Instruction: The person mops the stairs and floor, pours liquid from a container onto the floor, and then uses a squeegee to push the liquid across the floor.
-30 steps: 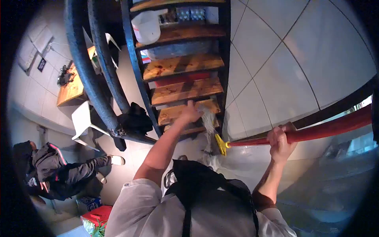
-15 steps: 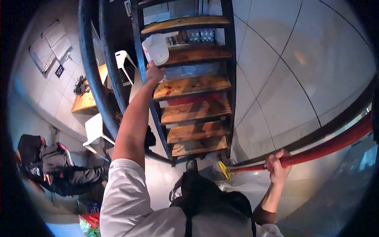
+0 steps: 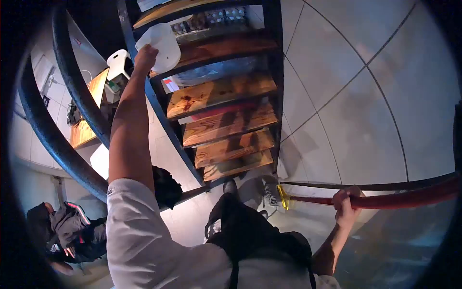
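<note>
My left hand reaches up, its fingers closed against the side of a white plastic bucket. The bucket stands tilted on an upper wooden step. My right hand is low on the right, wrapped around a red mop handle. That handle runs off to the right edge. Its yellow fitting and pale mop head rest on the floor at the foot of the stairs, near my shoe.
Wooden treads climb between dark blue stair rails. A tiled wall fills the right side. Egg trays sit on a higher step. A seated person, a white chair and a wooden table lie left.
My left hand rose from a low step to the white bucket higher up. My view tilted upward. My right hand kept hold of the mop handle.
</note>
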`<action>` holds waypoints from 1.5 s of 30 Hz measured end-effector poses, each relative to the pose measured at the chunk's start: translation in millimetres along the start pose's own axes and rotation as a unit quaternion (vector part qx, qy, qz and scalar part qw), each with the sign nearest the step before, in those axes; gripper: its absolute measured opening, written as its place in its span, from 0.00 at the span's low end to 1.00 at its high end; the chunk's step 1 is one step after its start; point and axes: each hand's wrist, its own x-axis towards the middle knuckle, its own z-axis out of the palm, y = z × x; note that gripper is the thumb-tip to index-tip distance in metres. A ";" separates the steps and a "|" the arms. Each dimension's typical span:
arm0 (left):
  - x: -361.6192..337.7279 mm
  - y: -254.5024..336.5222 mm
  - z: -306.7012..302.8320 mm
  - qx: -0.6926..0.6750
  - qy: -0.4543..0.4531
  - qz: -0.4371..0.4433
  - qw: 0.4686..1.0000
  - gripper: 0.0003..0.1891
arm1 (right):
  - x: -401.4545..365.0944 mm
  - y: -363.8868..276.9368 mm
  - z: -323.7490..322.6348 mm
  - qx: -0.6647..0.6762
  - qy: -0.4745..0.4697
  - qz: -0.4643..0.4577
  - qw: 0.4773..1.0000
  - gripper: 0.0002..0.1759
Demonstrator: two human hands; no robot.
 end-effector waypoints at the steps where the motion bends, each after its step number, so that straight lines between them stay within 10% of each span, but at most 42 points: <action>1: -7.8 6.2 -4.5 0.001 0.008 0.011 1.000 0.16 | -1.8 2.6 -1.4 -0.001 0.004 -0.004 1.000 0.06; 17: -273.9 118.2 -29.6 -0.057 -0.029 -0.044 0.997 0.09 | -25.3 22.4 -43.7 0.059 -0.054 0.012 0.997 0.10; 31: -575.9 46.0 240.7 -0.074 -0.346 -0.116 0.928 0.12 | -11.3 72.1 -22.7 0.017 -0.090 -0.056 0.994 0.12; 45: -652.3 3.5 399.8 -0.034 -0.488 -0.155 0.859 0.17 | -28.1 180.6 1.2 -0.050 -0.123 -0.006 0.991 0.04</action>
